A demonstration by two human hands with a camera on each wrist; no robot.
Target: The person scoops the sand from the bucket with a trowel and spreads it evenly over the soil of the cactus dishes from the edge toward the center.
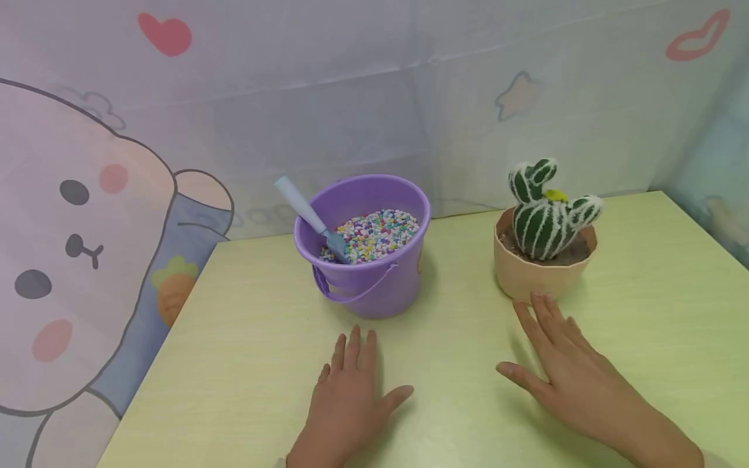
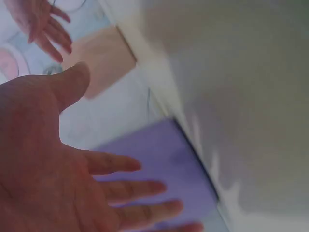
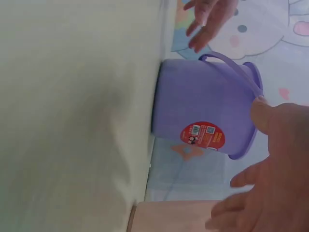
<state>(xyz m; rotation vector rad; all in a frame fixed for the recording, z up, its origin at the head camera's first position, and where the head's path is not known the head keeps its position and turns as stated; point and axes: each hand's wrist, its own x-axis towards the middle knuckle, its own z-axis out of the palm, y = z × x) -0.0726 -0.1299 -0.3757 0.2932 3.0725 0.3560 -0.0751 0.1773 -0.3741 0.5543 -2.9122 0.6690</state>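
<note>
On a pale yellow-green table (image 1: pixel 445 416), a purple bucket (image 1: pixel 383 289) is placed upright near the back edge, and to its right, well apart, a peach-coloured pot (image 1: pixel 526 273) is seen. The left hand (image 1: pixel 351 396) is held in front of the bucket, with the fingers stretched almost straight and the thumb spread to the side; nothing is held by it, and the bucket is not touched. The right hand (image 1: pixel 576 383) is held in front of the pot, also with extended fingers and a spread thumb, and nothing is gripped. In the head view its fingertips are overlapped with the base of the pot, but whether the pot is touched cannot be told.

The bucket is partly filled with small multicoloured pellets (image 1: pixel 386 231), in which a light blue scoop (image 1: pixel 301 207) is stuck at a tilt, its handle being leaned on the rim. A red label (image 3: pixel 203 135) is shown on the bucket's side. In the pot, a green-and-white cactus (image 1: pixel 544 227) is planted. Behind, a printed cloth (image 1: pixel 374 110) is hung.
</note>
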